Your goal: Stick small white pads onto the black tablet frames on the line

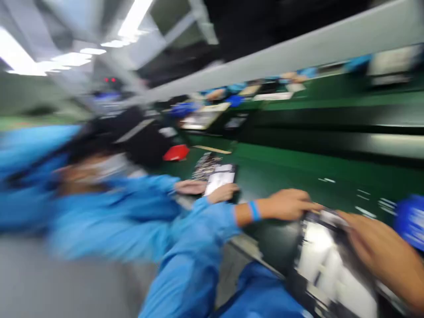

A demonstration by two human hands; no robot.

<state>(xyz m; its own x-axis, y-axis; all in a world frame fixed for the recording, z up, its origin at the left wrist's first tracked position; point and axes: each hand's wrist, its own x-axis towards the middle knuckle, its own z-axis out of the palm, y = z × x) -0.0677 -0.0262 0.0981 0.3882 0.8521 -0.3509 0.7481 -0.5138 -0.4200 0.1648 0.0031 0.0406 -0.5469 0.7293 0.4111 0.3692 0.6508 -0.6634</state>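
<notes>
A flat panel with a dark frame and shiny silvery-white inside point(333, 265) tilts in front of me at the lower right; blur hides its exact kind. My left hand point(289, 204), below a blue wristband point(254, 210), closes its fingers on the panel's far left corner. Along the far right edge my right hand point(380, 251) grips the same panel, its thumb side against the frame. The fingertips of both hands are smeared by motion.
To my left a co-worker in blue holds a similar panel point(220, 179) on the green bench point(281, 168). A red object point(176, 153) lies beyond it. A blue round object point(410, 221) stands at the right. Raised green shelving point(331, 104) runs along the back.
</notes>
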